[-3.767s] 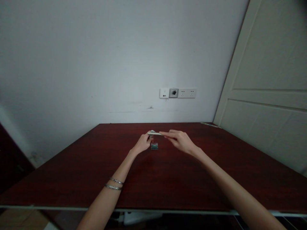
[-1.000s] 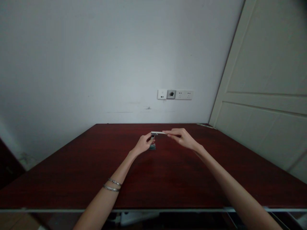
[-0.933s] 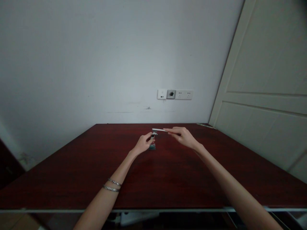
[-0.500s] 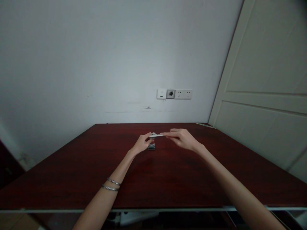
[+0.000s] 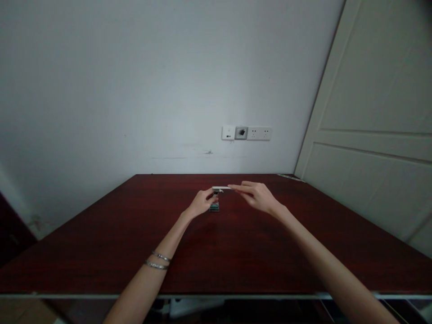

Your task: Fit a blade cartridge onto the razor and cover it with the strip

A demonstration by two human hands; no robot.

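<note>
A thin white flat piece (image 5: 222, 187) is held nearly level above the table between my two hands. My left hand (image 5: 201, 202) grips its left end, fingers closed, with the thumb lower down. The fingertips of my right hand (image 5: 255, 195) pinch its right end. Just under the left end, by my left thumb, a small dark and white part shows; I cannot make out what it is. Below that, a small clear and green block-like object (image 5: 214, 207) stands on the dark red table (image 5: 216, 252), partly covered by my left hand.
A pale wall (image 5: 182, 81) rises behind the table, with a row of sockets (image 5: 259, 133) above its far edge. To the right stands a cream panelled door (image 5: 374, 103). Under the table's front edge, a white object (image 5: 195, 308) lies in shadow.
The white piece has gone from slightly tilted to nearly level, its left end raised a little. More of the small part beneath it now shows. Both hands keep their hold.
</note>
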